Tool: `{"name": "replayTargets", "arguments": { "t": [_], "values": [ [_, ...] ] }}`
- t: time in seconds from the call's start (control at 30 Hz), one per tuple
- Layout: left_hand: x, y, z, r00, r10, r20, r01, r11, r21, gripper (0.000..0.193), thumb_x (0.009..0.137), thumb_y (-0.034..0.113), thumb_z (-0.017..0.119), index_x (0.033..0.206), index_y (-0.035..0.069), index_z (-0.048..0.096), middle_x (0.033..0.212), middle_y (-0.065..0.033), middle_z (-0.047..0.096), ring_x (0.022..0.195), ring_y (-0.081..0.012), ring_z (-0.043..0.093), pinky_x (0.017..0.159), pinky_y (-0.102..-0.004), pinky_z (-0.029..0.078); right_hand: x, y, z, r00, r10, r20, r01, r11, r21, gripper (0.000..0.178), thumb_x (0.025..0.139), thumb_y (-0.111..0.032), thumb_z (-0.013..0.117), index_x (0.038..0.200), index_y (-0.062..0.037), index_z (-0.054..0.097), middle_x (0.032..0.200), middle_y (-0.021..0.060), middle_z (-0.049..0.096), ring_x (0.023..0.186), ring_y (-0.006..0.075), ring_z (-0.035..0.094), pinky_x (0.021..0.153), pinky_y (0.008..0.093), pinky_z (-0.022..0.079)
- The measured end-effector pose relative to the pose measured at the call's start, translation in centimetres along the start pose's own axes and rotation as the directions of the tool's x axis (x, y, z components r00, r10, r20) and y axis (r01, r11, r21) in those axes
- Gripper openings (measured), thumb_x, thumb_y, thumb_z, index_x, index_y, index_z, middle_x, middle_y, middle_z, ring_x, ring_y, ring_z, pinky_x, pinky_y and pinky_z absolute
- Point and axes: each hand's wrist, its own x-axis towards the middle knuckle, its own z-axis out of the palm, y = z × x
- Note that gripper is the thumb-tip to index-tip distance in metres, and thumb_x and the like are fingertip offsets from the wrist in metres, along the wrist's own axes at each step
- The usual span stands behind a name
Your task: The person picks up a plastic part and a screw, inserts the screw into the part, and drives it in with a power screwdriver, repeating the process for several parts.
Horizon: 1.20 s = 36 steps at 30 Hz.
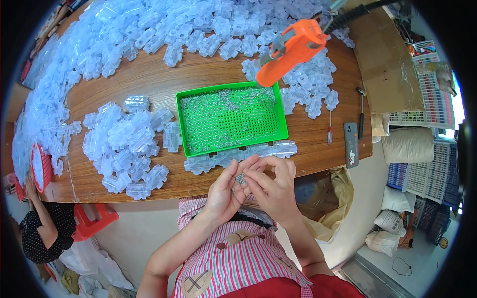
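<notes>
My left hand point(226, 192) is cupped palm up near the table's front edge, holding a small heap of silvery screws point(240, 179). Over that palm, my right hand point(276, 187) has thumb and fingers pinched together at the heap; whatever is between the fingertips is too small to make out. Just beyond my hands lies a row of clear plastic housings point(200, 164). Behind the row sits a green perforated tray point(182, 130) with many more screws scattered in it. An orange electric screwdriver point(293, 51) hangs above the tray's far right corner.
Clear housings pile up left point(124, 136), right point(310, 82) and along the back point(164, 20). A red-handled screwdriver point(330, 135), a phone point(351, 144) and a hammer point(361, 113) lie at right. Another person's arm point(45, 223) reaches toward a red basket point(41, 168).
</notes>
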Motion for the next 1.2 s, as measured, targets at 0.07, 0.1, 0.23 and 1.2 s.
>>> {"name": "replayTargets", "arguments": {
  "t": [0.07,0.1,0.23,1.2],
  "values": [
    [0.1,0.1,0.2,1.0,-0.002,0.001,0.002,1.0,0.005,0.054,0.104,0.037,0.032,0.14,-0.003,0.038,0.139,-0.0174,0.046,0.128,-0.023,0.047,0.107,-0.0358,0.04,0.2,0.0,0.0,0.999,0.027,0.032,-0.028,1.0,0.013,0.017,0.075,-0.014,0.072,0.092,-0.0123,0.069,0.102,0.0048,0.056,0.093,0.0247,0.05,0.08,0.0385,0.037],
    [0.1,0.0,0.3,1.0,-0.006,0.004,0.006,1.0,0.006,0.054,0.104,0.037,0.032,0.14,-0.003,0.038,0.139,-0.017,0.046,0.127,-0.0229,0.048,0.107,-0.0357,0.04,0.2,0.0,0.0,0.999,0.032,0.031,-0.033,0.999,0.013,0.017,0.075,-0.014,0.072,0.092,-0.0123,0.069,0.102,0.0048,0.056,0.093,0.0247,0.05,0.08,0.0385,0.037],
    [0.7,0.1,0.5,0.999,-0.023,-0.025,0.019,0.988,-0.15,0.052,0.104,0.035,0.031,0.14,-0.002,0.037,0.136,-0.0178,0.049,0.116,-0.023,0.057,0.098,-0.0343,0.049,-0.1,0.2,0.0,0.99,0.14,0.008,-0.139,0.98,0.145,0.014,0.076,-0.009,0.071,0.089,-0.0079,0.067,0.1,0.0067,0.054,0.091,0.0245,0.049,0.079,0.0364,0.039],
    [1.1,-1.3,0.3,0.983,-0.117,-0.143,0.112,0.993,-0.046,0.048,0.103,0.031,0.032,0.135,-0.004,0.043,0.139,-0.0193,0.047,0.129,-0.0283,0.048,0.108,-0.0394,0.041,-3.6,13.2,1.0,0.752,0.653,-0.084,-0.307,0.46,0.833,0.005,0.091,0.0,0.059,0.096,-0.0009,0.061,0.099,0.002,0.058,0.08,0.0037,0.049,0.071,0.018,0.041]
  ]
}}
